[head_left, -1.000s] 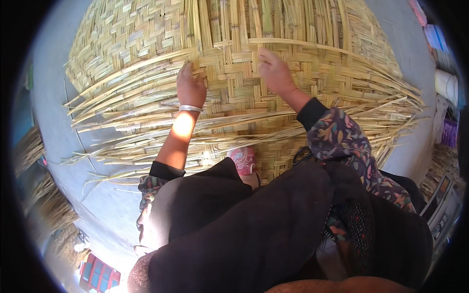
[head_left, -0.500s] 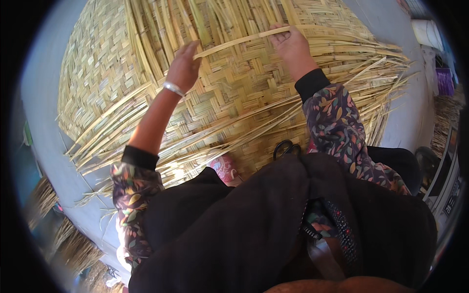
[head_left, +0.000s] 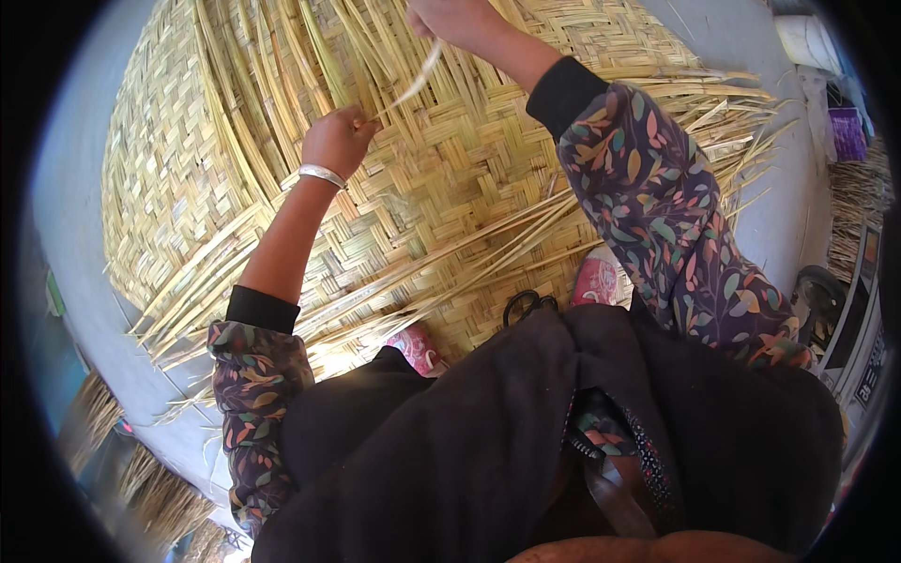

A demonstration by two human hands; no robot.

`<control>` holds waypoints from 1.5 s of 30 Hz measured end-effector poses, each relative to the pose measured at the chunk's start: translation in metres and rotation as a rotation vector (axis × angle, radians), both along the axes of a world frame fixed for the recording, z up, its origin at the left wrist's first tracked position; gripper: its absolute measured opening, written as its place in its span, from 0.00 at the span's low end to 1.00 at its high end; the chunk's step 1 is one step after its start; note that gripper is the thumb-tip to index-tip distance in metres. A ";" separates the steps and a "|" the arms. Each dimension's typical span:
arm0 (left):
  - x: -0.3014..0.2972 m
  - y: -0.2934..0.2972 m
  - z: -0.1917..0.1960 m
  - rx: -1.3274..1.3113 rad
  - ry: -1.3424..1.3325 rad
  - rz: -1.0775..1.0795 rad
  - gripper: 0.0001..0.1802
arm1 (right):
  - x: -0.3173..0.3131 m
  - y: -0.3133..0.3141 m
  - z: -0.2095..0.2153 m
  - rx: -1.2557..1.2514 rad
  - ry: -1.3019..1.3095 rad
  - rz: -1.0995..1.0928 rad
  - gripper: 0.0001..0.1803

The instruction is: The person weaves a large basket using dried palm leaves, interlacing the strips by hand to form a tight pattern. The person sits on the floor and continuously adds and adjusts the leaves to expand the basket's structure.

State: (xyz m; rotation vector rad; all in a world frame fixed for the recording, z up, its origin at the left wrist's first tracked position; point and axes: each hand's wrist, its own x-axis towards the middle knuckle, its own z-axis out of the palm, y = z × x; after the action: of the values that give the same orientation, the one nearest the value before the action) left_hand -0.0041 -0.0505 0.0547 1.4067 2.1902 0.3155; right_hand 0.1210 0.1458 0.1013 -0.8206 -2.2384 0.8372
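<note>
A large woven mat (head_left: 441,178) of pale yellow split reed lies spread before me. Above its middle, a thin pale reed strip (head_left: 419,80) runs slantwise between my two hands. My left hand (head_left: 338,143), with a silver bracelet at the wrist, is closed and pinches the strip's lower end. Farther off and to the right, my right hand (head_left: 462,21) is closed on the upper end, its fingers partly cut off by the picture's edge. Long unwoven reed strips (head_left: 282,80) lie beyond my left hand, and loose strip ends (head_left: 469,246) cross the mat nearer me.
Black-handled scissors (head_left: 528,305) lie between my pink shoes (head_left: 415,349) on the mat's near part. Straw bundles (head_left: 155,493) rest at lower left. At right are a white bucket (head_left: 807,43), a purple package (head_left: 847,133) and a dark wheel (head_left: 817,300).
My right hand has moved left and farther away, closer to the left hand. The left hand has come slightly nearer and closed. The strip, formerly stretched wide across the mat, now slants between them.
</note>
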 end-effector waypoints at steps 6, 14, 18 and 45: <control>-0.029 0.001 -0.038 0.103 -0.045 0.344 0.18 | -0.022 0.025 -0.058 0.199 -0.424 0.269 0.14; -0.051 0.015 -0.037 -0.030 -0.488 0.496 0.16 | -0.046 0.025 -0.073 -0.136 -1.026 0.247 0.19; -0.058 0.007 -0.058 0.288 -0.635 0.500 0.13 | -0.041 0.055 -0.136 -0.294 -0.651 0.322 0.17; -0.067 0.009 -0.051 0.136 -1.311 0.500 0.16 | 0.004 0.009 -0.042 -1.397 0.184 0.273 0.13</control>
State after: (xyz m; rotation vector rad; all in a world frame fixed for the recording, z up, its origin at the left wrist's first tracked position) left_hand -0.0711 -0.0416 0.0040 0.3575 1.3140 1.1722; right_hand 0.1247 0.1550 0.0594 -0.8913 -1.3517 2.5471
